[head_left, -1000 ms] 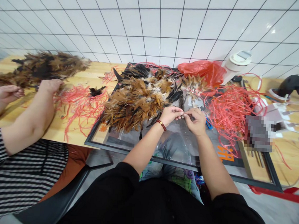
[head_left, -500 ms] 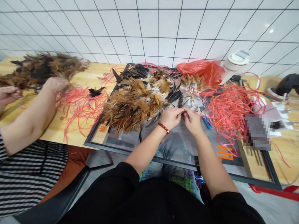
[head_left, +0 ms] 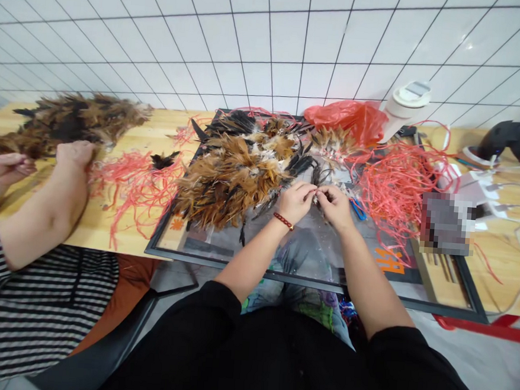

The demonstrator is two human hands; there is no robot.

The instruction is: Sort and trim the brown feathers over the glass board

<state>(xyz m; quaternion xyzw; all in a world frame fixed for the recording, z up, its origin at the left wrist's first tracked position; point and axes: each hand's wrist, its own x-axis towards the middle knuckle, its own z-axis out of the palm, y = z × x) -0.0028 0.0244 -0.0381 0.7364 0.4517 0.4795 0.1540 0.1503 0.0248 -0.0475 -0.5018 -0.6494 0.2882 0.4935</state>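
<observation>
My left hand (head_left: 296, 201), with a beaded bracelet at the wrist, and my right hand (head_left: 334, 206) meet fingertip to fingertip above a dark-framed panel (head_left: 237, 265). Both are closed in a pinch on a small bunch of dark feathers (head_left: 317, 174), whose tips point away from me. The pinched ends are hidden by the fingers. Just left of my hands is a big heap of brown and black feathers (head_left: 235, 169). A smaller tuft of tan feathers (head_left: 332, 142) lies beyond them. By my right wrist is a blue-handled tool (head_left: 357, 209), partly covered.
Red plastic strings (head_left: 394, 186) pile up at the right, near a red plastic bag (head_left: 349, 119), a white tumbler (head_left: 406, 107) and white chargers with cables (head_left: 478, 189). At the left, a co-worker's hands (head_left: 73, 152) are beside another feather pile (head_left: 82, 117) and more red strings (head_left: 140, 186).
My hands stay together in nearly the same place, while the dark feathers show more clearly above the fingertips. The co-worker's nearer hand has moved left. The view has shifted slightly.
</observation>
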